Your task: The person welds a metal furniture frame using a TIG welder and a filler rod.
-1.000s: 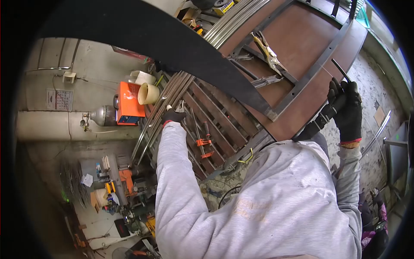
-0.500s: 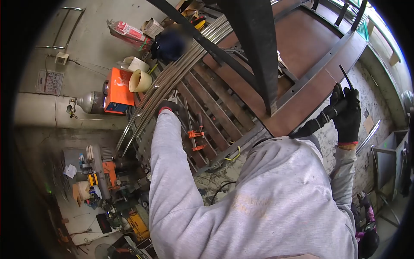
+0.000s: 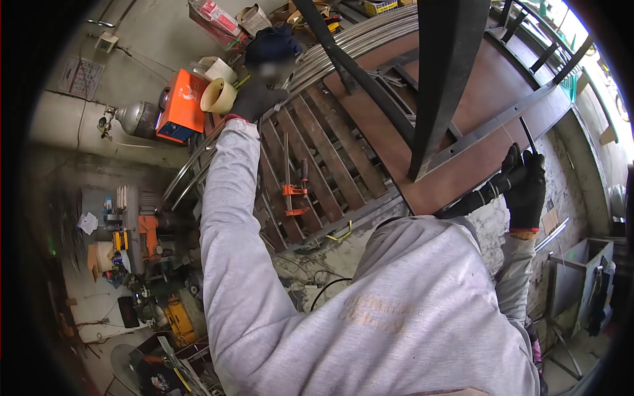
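At the upper left, my left hand [image 3: 257,102], in a black glove, has its fingers closed beside a dark blue cloth item [image 3: 271,47]; a small metallic tip shows by the fingers, but what it holds cannot be made out. On the right, my right hand [image 3: 526,191], also gloved in black, is closed on a thin black rod [image 3: 528,134] pointing up. A dark ringed piece [image 3: 485,193] lies against that hand. Between the hands is a slatted metal bench [image 3: 317,152], with an orange clamp [image 3: 294,190] on it.
Long metal tubes [image 3: 370,30] run along the bench's far side. A dark steel frame [image 3: 449,72] rises over the brown panel [image 3: 432,196]. Left stand an orange machine [image 3: 181,105], a cream pot [image 3: 218,96] and a gas cylinder [image 3: 137,119]. Tools crowd the lower left.
My left hand has moved up and away from the slats to beside the dark blue item. The view has shifted. My right hand still grips the black rod.
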A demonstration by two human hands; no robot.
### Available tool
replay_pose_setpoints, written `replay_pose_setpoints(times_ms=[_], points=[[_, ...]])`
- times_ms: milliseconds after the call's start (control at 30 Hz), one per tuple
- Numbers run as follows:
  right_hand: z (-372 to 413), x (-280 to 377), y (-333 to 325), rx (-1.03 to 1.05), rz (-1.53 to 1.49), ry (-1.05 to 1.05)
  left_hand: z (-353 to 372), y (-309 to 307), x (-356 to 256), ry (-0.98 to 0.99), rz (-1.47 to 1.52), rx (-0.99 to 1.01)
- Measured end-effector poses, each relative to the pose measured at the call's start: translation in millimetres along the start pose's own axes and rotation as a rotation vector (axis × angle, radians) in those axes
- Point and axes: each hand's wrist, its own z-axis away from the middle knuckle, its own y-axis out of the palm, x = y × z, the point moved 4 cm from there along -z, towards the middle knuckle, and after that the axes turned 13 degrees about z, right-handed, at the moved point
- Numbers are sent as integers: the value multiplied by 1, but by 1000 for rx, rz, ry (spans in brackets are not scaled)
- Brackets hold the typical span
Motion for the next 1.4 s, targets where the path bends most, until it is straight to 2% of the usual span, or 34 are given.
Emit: replay_pose_setpoints(times_ms=[33, 67, 100, 167, 300, 433, 467, 567, 667, 767, 867, 1000, 1100, 1233, 1300, 1333, 1367, 1400], points=[[2, 1, 2, 4, 4, 0, -4, 4, -4, 45, 94, -16], [4, 0, 3, 5, -11, 9, -4, 5, -8, 116, -12, -106], [5, 1, 5, 4, -28, 18, -5, 7, -9, 118, -9, -110], [6, 0, 2, 20, -31, 2, 10, 15, -35, -87, -135, 84], [4, -1, -5, 56, -63, -10, 15, 29, -50, 27, -353, 97], [6, -2, -3, 25, -61, -10, 11, 33, -64, -88, -504, 137], [5, -2, -3, 39, -71, -5, 5, 37, -52, 13, -464, 59], [5, -3, 2, 34, -75, -6, -6, 48, -32, 82, -414, 49], [6, -1, 4, 37, -52, -15, -7, 59, -36, 108, -352, 158], [5, -1, 4, 67, -48, -2, -10, 64, -47, 71, -301, 166], [4, -3, 0, 38, -52, 9, -19, 60, -48, 130, -236, 174], [2, -6, -5, 11, -87, 18, -27, 47, -69, 158, -252, 147], [4, -6, -1, -22, -66, 3, -39, 42, -65, 91, -323, 214], [5, -6, 6, -44, -35, -26, -30, 50, -68, 101, -264, 208], [6, -7, 11, -62, -19, -28, -22, 53, -69, 92, -395, 104], [11, -4, 26, -72, -53, -15, -21, 55, -73, 12, -477, 126], [13, -4, 28, -86, -57, -21, -17, 57, -73, 23, -481, 137], [11, -5, 30, -60, -85, -10, -11, 57, -74, 92, -475, 59]])
